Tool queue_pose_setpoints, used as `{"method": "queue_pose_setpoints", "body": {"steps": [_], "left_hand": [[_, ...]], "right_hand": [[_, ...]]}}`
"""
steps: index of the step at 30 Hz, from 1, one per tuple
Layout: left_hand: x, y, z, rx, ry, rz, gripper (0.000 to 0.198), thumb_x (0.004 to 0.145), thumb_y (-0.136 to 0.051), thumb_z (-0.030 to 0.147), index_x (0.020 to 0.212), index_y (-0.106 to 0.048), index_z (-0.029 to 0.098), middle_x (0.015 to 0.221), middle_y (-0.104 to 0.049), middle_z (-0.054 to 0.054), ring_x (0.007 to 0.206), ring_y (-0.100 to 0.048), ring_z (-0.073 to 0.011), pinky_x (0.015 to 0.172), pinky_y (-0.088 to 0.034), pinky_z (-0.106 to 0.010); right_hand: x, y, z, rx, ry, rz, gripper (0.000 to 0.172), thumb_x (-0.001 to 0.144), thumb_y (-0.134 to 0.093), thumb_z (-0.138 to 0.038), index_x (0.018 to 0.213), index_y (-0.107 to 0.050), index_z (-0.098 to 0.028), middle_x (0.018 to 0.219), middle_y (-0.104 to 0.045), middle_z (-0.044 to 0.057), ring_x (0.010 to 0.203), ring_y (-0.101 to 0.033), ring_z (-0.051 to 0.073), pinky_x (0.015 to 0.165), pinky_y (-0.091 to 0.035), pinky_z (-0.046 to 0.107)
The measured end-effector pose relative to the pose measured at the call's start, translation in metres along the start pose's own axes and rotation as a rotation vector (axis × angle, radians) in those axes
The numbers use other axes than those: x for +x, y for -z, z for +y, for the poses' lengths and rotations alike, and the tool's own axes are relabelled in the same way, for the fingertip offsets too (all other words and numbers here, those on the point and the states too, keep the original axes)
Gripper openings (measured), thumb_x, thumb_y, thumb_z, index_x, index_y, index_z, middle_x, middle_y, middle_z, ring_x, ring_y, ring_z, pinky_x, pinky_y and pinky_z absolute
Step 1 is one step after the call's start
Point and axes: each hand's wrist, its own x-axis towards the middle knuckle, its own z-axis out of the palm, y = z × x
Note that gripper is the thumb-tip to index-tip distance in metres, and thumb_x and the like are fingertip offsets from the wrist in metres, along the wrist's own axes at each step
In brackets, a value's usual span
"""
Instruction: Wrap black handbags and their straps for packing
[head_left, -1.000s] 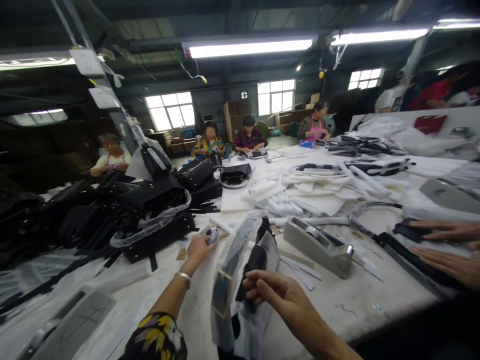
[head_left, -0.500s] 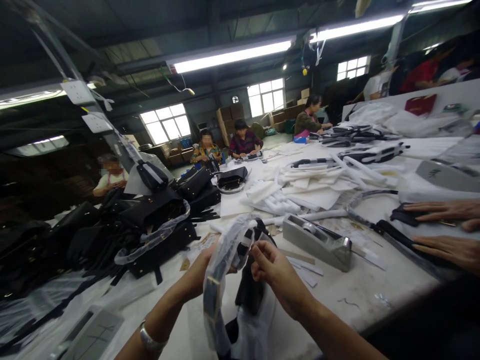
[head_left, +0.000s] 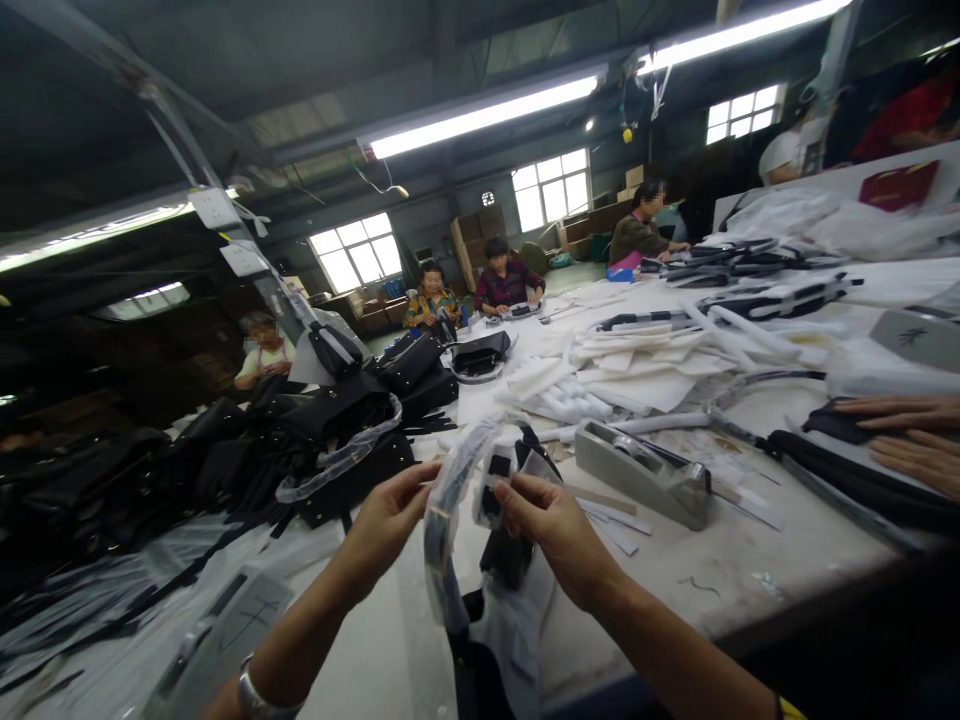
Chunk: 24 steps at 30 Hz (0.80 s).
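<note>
My left hand (head_left: 386,520) and my right hand (head_left: 551,530) are raised over the near table edge, both pinching a black bag strap wrapped in clear plastic (head_left: 450,510). The left fingers grip the plastic-covered loop on its left side. The right fingers are closed on the strap's upper end (head_left: 495,478). The rest of the plastic wrap and a black bag part (head_left: 502,600) hang below my hands. A grey tape dispenser (head_left: 645,475) stands on the table just right of my right hand.
A heap of black bags (head_left: 300,420) fills the left of the white table (head_left: 675,570). White foam sheets and rolls (head_left: 600,375) lie mid-table. Another person's hands (head_left: 907,430) rest at the right on a black strap. Several people sit at the far end.
My left hand came back from a small object on the table and took hold of the wrapped strap. Both hands now hold it higher, and the view shifted slightly.
</note>
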Motion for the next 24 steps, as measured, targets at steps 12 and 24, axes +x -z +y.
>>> {"method": "queue_pose_setpoints", "body": {"steps": [12, 24], "left_hand": [[-0.012, -0.009, 0.049, -0.116, 0.105, -0.149, 0.034, 0.083, -0.074, 0.038, 0.109, -0.072, 0.017, 0.095, -0.075, -0.008, 0.086, -0.068, -0.0203, 0.081, -0.05, -0.03], [-0.005, 0.003, 0.041, -0.109, 0.227, -0.163, 0.038, 0.077, -0.08, 0.041, 0.102, -0.062, 0.018, 0.089, -0.069, -0.003, 0.082, -0.065, -0.0166, 0.075, -0.049, -0.027]], "right_hand": [[-0.002, -0.021, -0.011, 0.023, -0.058, -0.031, 0.046, 0.081, -0.069, -0.058, 0.088, -0.074, -0.013, 0.069, -0.063, 0.002, 0.062, -0.056, 0.012, 0.062, -0.047, 0.025], [0.003, -0.021, -0.012, -0.033, 0.035, -0.128, 0.035, 0.088, -0.066, -0.047, 0.098, -0.077, -0.015, 0.078, -0.068, 0.002, 0.067, -0.058, 0.01, 0.066, -0.049, 0.023]]}}
